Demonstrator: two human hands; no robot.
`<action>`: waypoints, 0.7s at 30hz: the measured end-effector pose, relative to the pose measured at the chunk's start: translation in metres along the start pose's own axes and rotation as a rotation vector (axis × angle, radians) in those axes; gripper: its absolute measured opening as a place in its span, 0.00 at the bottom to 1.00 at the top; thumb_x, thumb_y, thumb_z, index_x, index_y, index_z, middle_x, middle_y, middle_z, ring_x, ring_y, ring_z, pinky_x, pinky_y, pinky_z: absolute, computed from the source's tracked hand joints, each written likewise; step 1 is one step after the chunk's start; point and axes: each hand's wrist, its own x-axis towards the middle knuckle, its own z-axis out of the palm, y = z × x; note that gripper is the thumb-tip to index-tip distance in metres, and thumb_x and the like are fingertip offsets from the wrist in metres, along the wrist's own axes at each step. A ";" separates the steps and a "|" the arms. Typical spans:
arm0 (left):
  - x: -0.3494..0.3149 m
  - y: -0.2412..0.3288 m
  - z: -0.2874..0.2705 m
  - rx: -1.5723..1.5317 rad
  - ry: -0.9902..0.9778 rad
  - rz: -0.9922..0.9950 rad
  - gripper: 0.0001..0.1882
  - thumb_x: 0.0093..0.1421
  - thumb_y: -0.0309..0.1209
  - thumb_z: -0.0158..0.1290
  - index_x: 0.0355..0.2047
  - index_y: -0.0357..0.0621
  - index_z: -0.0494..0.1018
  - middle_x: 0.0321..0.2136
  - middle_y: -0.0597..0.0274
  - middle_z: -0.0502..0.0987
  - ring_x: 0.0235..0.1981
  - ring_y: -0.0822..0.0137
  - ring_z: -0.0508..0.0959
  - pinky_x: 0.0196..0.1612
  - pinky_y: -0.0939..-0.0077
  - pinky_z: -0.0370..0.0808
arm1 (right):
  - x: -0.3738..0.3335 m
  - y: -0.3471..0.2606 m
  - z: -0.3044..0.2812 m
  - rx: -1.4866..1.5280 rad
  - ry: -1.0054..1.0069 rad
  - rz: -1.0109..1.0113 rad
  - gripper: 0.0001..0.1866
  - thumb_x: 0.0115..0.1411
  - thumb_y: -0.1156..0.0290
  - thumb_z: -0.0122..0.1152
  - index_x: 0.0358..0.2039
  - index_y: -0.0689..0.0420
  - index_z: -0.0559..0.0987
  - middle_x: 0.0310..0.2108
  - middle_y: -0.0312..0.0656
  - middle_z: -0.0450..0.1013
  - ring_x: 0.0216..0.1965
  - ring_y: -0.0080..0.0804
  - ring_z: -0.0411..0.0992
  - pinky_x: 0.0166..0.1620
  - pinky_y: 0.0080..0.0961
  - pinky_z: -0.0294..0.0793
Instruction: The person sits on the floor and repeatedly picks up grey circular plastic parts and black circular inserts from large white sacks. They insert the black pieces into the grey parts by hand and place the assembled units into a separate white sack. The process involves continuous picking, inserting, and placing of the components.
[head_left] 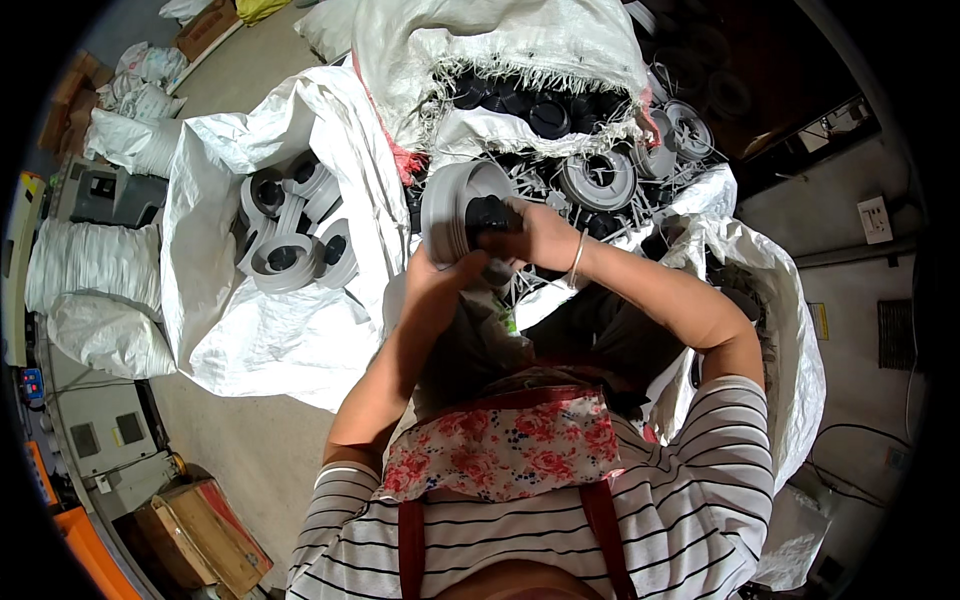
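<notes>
Between my two hands is a grey plastic ring-shaped part (438,215) with stepped walls, tilted on its side. My left hand (437,283) is closed around its lower edge. A round black plastic cap (487,214) sits at the middle of the ring, and the fingers of my right hand (543,238) are closed on it. Whether the cap is fixed in the ring or only held against it, I cannot tell. Just beyond lie a loose grey ring (598,180) and a heap of thin grey plastic strips (535,190). My right fingertips are partly hidden.
An open white woven sack (270,345) at left holds several grey rings with black centres (283,262). Ahead, another white sack (500,45) spills black caps (549,118). A third sack (790,300) stands right. Cardboard (210,530) lies at the lower left.
</notes>
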 end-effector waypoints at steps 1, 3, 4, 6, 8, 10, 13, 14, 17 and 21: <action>0.000 0.000 -0.001 -0.009 -0.008 0.001 0.16 0.51 0.24 0.58 0.41 0.35 0.70 0.32 0.58 0.77 0.31 0.68 0.78 0.35 0.75 0.75 | -0.003 -0.004 0.001 -0.114 0.025 -0.173 0.31 0.54 0.43 0.58 0.28 0.67 0.77 0.19 0.52 0.75 0.19 0.35 0.75 0.30 0.27 0.75; 0.000 -0.007 -0.004 0.021 0.017 0.008 0.16 0.51 0.24 0.58 0.41 0.35 0.70 0.32 0.58 0.77 0.31 0.68 0.78 0.35 0.76 0.75 | -0.001 -0.016 -0.008 0.174 -0.262 0.430 0.31 0.55 0.44 0.57 0.25 0.68 0.76 0.15 0.48 0.72 0.16 0.33 0.73 0.26 0.26 0.72; 0.001 -0.004 -0.002 0.040 0.023 0.014 0.16 0.51 0.24 0.58 0.41 0.35 0.70 0.32 0.58 0.77 0.32 0.68 0.78 0.35 0.76 0.75 | 0.003 -0.015 -0.013 0.103 -0.275 0.508 0.29 0.55 0.45 0.58 0.25 0.66 0.77 0.13 0.43 0.71 0.15 0.29 0.72 0.22 0.23 0.70; -0.001 0.007 0.002 -0.045 -0.019 -0.062 0.17 0.50 0.23 0.58 0.42 0.35 0.70 0.31 0.60 0.77 0.32 0.69 0.77 0.36 0.77 0.74 | 0.006 -0.006 -0.012 -0.029 -0.188 0.378 0.29 0.56 0.45 0.57 0.23 0.64 0.77 0.12 0.39 0.70 0.13 0.26 0.70 0.18 0.21 0.68; -0.007 0.012 0.011 0.003 -0.018 -0.075 0.19 0.50 0.24 0.59 0.43 0.35 0.69 0.32 0.60 0.76 0.33 0.70 0.77 0.36 0.77 0.74 | 0.004 0.016 0.004 -0.159 0.014 -0.020 0.33 0.56 0.41 0.53 0.21 0.66 0.77 0.13 0.42 0.71 0.13 0.29 0.71 0.17 0.23 0.69; -0.013 0.013 0.014 0.199 0.046 -0.004 0.21 0.49 0.25 0.60 0.44 0.35 0.69 0.33 0.59 0.76 0.34 0.71 0.76 0.36 0.76 0.74 | -0.003 -0.002 -0.003 0.332 -0.228 0.537 0.35 0.56 0.40 0.51 0.21 0.67 0.77 0.16 0.45 0.73 0.17 0.33 0.73 0.21 0.24 0.71; -0.009 0.031 -0.013 0.654 0.224 0.262 0.26 0.48 0.27 0.61 0.47 0.34 0.66 0.35 0.58 0.76 0.36 0.69 0.76 0.39 0.75 0.75 | -0.003 -0.011 -0.015 0.257 -0.246 0.551 0.33 0.57 0.42 0.52 0.19 0.66 0.76 0.19 0.50 0.74 0.23 0.37 0.76 0.27 0.27 0.74; -0.003 0.045 -0.015 0.671 0.360 0.275 0.30 0.47 0.30 0.63 0.50 0.33 0.65 0.39 0.56 0.74 0.40 0.67 0.74 0.44 0.73 0.72 | 0.004 0.003 -0.024 -0.386 -0.057 0.173 0.33 0.56 0.42 0.52 0.22 0.66 0.76 0.22 0.54 0.74 0.29 0.43 0.76 0.32 0.33 0.75; 0.027 0.065 -0.047 0.838 0.774 0.837 0.41 0.47 0.34 0.64 0.57 0.29 0.59 0.51 0.48 0.69 0.50 0.61 0.70 0.54 0.71 0.65 | 0.014 0.091 -0.073 -1.129 0.081 0.353 0.25 0.55 0.50 0.56 0.39 0.61 0.73 0.33 0.51 0.75 0.38 0.47 0.73 0.44 0.35 0.72; 0.023 0.050 -0.050 0.914 0.360 0.562 0.41 0.47 0.27 0.63 0.60 0.37 0.55 0.54 0.46 0.65 0.51 0.59 0.69 0.55 0.70 0.66 | 0.024 0.154 -0.092 -1.144 -0.067 0.435 0.26 0.51 0.63 0.56 0.48 0.66 0.70 0.49 0.50 0.70 0.50 0.47 0.69 0.57 0.40 0.59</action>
